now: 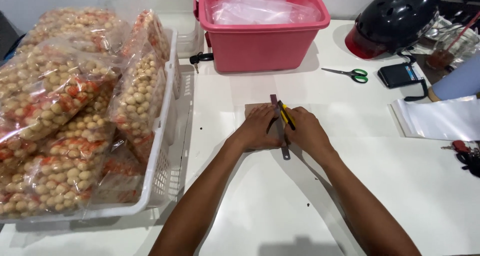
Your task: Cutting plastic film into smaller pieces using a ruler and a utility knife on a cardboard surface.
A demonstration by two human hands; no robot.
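Two hands are pressing a ruler and working a yellow cutter over a clear plastic sheet at the middle of the white tabletop (260, 206).

The left hand (260, 128) is lying flat, its grip released, palm pressing on the dark metal ruler (285, 151) that is running up and down the centre of the frame; the right hand (306, 131) is clenching its grip around the yellow utility knife (286, 115), held just beside the ruler's edge, over the clear plastic sheet (330, 117). At the left of the frame a white basket (160, 151) is holding bags of round snacks (55, 96). A pink tub (262, 41) is standing at the upper centre, green-handled scissors (350, 74) to its right, and a black helmet (395, 16) at the upper right.
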